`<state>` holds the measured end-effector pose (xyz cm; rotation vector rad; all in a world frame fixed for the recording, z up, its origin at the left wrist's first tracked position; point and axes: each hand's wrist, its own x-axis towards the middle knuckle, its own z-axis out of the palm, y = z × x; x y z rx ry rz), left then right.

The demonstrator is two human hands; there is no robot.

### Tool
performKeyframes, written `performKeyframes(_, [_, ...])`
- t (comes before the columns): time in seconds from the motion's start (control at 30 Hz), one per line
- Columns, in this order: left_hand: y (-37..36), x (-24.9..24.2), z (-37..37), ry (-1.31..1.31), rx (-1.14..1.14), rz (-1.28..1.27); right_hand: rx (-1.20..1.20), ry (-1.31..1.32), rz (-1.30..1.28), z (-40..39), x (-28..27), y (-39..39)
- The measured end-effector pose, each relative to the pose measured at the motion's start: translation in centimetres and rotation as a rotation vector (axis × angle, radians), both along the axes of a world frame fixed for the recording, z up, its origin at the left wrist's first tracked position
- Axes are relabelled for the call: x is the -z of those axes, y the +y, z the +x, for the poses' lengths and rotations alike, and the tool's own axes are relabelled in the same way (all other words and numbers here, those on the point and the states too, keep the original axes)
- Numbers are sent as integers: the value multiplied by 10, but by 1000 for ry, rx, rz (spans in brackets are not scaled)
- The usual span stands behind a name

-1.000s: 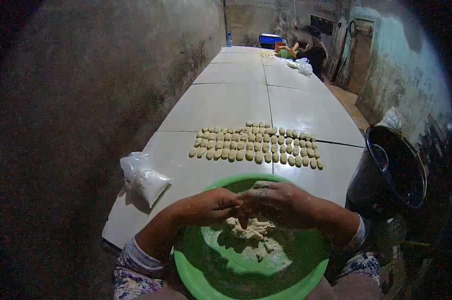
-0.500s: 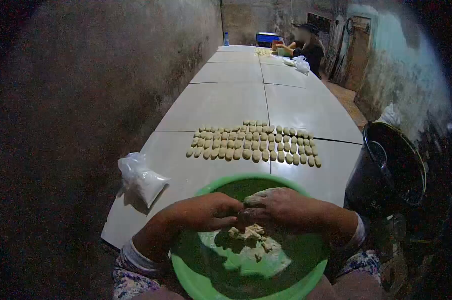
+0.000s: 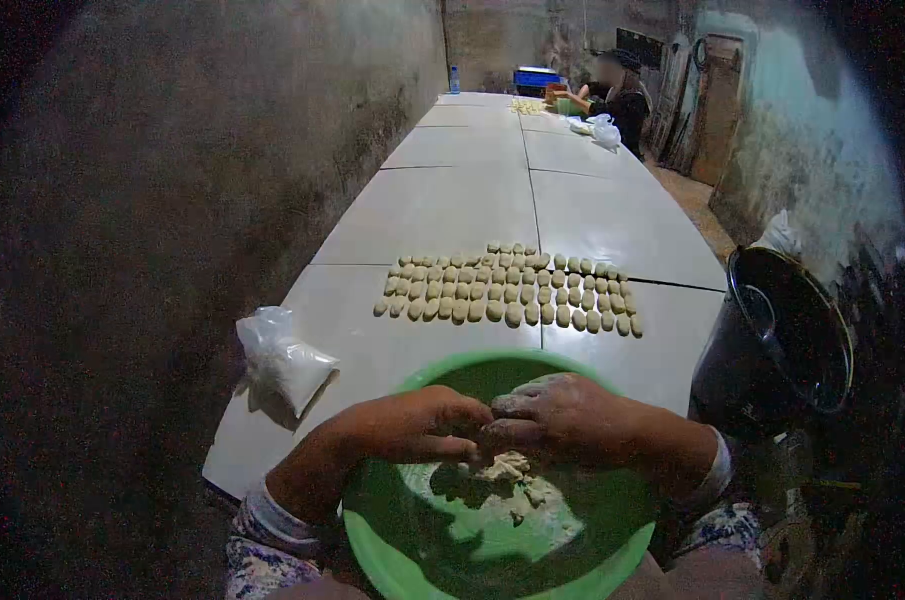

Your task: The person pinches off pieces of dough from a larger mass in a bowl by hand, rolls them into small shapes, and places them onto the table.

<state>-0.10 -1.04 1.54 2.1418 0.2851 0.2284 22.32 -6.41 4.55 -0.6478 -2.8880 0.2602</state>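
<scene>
Over a green basin (image 3: 372, 550), my left hand (image 3: 427, 422) and my right hand (image 3: 562, 415) meet with their fingertips together. Both are closed with curled fingers; whatever lies between them is hidden behind the fingers. My left thumb points inward, low over the basin. White flour coats the right fingers. Just below the hands, loose crumbly dough (image 3: 517, 480) and a floury smear lie on the basin floor. Beyond the basin, several rows of small oval dough pieces (image 3: 492, 290) are laid out on the white table.
A plastic bag of white powder (image 3: 287, 365) rests on the white table (image 3: 442, 215) at left. To the right stands a black bucket (image 3: 772, 350). At the far end a person (image 3: 622, 105) sits near white bags (image 3: 604, 130), a blue crate (image 3: 535, 78) and a bottle (image 3: 454, 80).
My fingers have shifted slightly against each other, with the left thumb now lower and farther from the fingers. The dough pieces and basin are where they were.
</scene>
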Motion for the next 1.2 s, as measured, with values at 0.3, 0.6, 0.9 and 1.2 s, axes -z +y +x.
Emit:
performKeyframes(0.3, [8,11,2,51,-33,-100,330,76,-459,-5,-2,-5])
performKeyframes(0.6, [4,4,2,17,59,23,36,45,-30,2,3,2])
performKeyframes(0.9, [5,18,2,-1,15,-72,46,85,104,-1,18,6])
performKeyframes(1.2, [4,20,6,-117,54,-70,171,14,108,2,6,2])
